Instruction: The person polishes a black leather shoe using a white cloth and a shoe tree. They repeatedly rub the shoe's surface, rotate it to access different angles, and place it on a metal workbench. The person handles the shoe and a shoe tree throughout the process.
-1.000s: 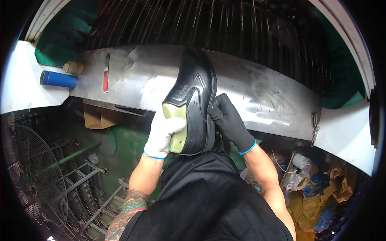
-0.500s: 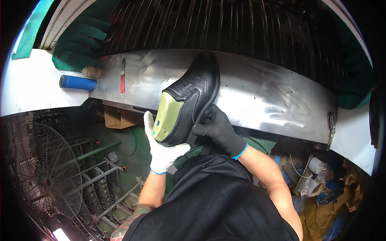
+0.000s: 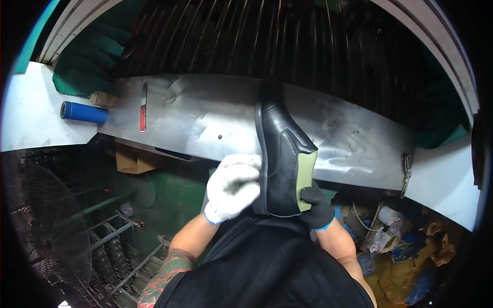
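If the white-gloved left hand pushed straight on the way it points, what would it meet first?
The left hand points right, already against the black shoe; the shoe's side comes first, though exact depth is unclear.

shoe (image 3: pixel 281 154): 1 | blue cylinder (image 3: pixel 83 112): 1 | fan (image 3: pixel 49 241): 1 | gloves: 2

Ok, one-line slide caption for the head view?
White-gloved left hand and black-gloved right hand hold a black shoe over a dented metal bench.

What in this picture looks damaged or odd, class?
The curved steel panel behind the black leather shoe is dented and scuffed. The gloves do not match: the left hand wears white knit, the right hand black.
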A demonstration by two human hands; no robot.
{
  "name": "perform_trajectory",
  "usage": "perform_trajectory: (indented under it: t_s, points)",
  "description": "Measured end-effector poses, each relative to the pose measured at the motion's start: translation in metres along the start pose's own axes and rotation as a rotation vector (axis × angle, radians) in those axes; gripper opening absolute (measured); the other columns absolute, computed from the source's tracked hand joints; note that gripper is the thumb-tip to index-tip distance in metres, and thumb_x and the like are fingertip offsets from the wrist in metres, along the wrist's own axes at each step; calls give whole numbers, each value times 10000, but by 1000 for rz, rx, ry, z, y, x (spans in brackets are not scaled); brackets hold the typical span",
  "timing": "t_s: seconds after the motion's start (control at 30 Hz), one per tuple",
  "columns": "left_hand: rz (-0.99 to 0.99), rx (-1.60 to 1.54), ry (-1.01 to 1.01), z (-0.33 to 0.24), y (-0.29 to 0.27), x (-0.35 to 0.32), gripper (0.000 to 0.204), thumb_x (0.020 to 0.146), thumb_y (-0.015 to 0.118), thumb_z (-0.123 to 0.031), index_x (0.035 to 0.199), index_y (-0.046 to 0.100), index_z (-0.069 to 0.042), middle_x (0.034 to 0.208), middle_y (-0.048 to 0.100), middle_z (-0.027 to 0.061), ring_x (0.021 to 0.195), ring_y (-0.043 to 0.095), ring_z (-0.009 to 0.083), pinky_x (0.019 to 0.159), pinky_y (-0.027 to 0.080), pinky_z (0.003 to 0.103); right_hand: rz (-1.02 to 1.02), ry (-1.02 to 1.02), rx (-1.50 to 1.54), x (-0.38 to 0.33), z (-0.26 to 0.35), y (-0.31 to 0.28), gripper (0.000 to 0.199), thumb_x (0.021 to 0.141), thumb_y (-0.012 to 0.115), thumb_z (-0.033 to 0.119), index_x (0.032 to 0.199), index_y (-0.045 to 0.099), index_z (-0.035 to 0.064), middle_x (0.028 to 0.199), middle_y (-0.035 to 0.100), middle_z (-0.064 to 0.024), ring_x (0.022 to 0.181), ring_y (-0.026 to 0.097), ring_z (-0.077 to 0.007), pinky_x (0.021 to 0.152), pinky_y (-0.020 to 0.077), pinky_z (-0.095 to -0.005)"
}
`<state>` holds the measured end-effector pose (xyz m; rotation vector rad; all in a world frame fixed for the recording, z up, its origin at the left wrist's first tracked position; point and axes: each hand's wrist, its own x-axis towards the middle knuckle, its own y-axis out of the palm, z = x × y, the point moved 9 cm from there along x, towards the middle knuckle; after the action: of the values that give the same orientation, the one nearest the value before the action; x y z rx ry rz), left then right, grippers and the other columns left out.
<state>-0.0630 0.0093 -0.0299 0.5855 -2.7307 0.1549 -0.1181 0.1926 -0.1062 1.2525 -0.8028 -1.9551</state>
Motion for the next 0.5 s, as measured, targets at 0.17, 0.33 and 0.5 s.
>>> perform_trajectory:
  t_s: [0.17, 0.33, 0.5]
  points:
    - [22, 48, -632, 76, 11, 30, 110, 988, 676, -104, 911, 672, -26, 860, 643, 10, 776, 584, 86, 702, 498, 281, -61, -18, -24, -2, 11, -7, 873, 788, 789, 226, 1537, 435, -50, 1434, 616, -193, 1293, 636, -313, 1144, 492, -441]
    - [62, 173, -450, 86, -20, 51, 144, 945, 708, -94, 827, 676, -18, 775, 637, 45, 684, 583, 136, 636, 484, 318, -21, 20, -342, 5, 43, -5, 1066, 688, 884, 182, 1600, 365, -3, 1492, 576, -142, 1373, 573, -273, 1172, 454, -403]
    - [-226, 613, 0, 67, -92, 59, 62, 843, 747, -40, 878, 710, -6, 850, 704, 150, 753, 680, 315, 704, 556, 388, -28, -29, -808, 64, 109, 35, 1080, 670, 902, 173, 1595, 367, 17, 1481, 576, -117, 1358, 576, -243, 1155, 459, -382]
